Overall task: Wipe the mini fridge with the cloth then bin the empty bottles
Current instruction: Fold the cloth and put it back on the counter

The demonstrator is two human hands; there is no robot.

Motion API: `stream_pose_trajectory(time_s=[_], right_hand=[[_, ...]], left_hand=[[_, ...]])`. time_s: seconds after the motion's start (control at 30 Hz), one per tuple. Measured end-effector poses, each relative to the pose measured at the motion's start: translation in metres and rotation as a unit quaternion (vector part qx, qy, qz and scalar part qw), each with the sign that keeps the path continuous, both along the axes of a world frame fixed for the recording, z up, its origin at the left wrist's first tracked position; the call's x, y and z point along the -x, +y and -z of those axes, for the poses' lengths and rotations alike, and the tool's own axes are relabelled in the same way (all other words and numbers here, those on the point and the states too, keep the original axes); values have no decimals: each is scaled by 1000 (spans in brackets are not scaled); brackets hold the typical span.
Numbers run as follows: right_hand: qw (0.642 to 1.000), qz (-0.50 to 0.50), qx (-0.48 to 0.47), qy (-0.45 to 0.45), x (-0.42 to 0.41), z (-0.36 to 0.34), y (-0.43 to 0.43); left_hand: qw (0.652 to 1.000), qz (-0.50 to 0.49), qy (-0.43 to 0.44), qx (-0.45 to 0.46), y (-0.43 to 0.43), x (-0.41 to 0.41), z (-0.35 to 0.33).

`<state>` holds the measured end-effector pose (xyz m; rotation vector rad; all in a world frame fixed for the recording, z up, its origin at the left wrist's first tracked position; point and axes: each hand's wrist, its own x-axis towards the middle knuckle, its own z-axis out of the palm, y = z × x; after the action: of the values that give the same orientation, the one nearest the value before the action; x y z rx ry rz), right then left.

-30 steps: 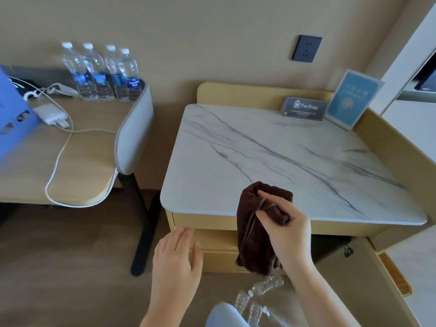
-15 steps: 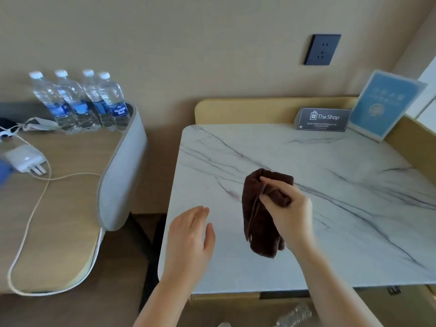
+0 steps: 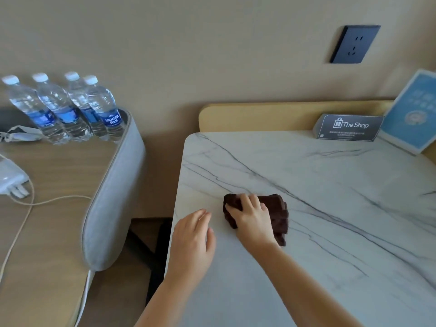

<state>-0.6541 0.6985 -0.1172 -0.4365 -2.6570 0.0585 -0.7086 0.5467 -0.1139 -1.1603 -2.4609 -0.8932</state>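
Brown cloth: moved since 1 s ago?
Yes. The cloth went from hanging at the front edge of the marble top to lying flat on it, farther in, under the right hand.

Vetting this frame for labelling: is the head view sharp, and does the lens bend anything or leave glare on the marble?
Head view: sharp, The Shop sign legible; the brown cloth under the right hand looks slightly smeared. Head view: wide-angle bending tilts the water bottles and skews the wall socket. Head view: soft light, no hard glare on the marble top.
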Motion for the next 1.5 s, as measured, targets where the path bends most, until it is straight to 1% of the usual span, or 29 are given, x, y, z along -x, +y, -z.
stream_pose_trajectory(time_s=[0.07,0.2,0.37,0.47,0.57,0.67,0.73,0.8,0.93,1.03,1.23,1.5], right_hand=[[1000,-17,14,7,-4,12,-18],[999,-10,47,25,-15,18,-36],[991,-70,104,37,-41,20,-48],[983,-80,148,69,-59,14,-42],[983,-40,146,101,-79,10,-22],[990,14,124,61,-97,15,2],[994,13,102,27,-104,25,12],[995,0,96,23,-104,34,16],[989,-6,128,68,-88,40,21],[985,-10,154,83,-68,39,34],[976,-23,208,61,-10,34,72],[969,-21,243,45,73,33,121]], left_hand=[[1000,-6,-13,13,-9,-1,5],[999,3,-42,13,-18,-6,11],[999,28,-46,1,-18,-12,11],[998,56,-33,-1,-14,-13,10],[996,79,-25,22,-8,-12,11],[994,92,-21,62,1,-11,20],[992,96,-32,78,5,-10,28],[991,95,-42,80,8,-9,33],[994,91,-39,49,14,-3,40],[995,86,-39,33,22,8,40],[997,51,-51,26,57,57,38],[998,13,-56,-3,110,131,40]])
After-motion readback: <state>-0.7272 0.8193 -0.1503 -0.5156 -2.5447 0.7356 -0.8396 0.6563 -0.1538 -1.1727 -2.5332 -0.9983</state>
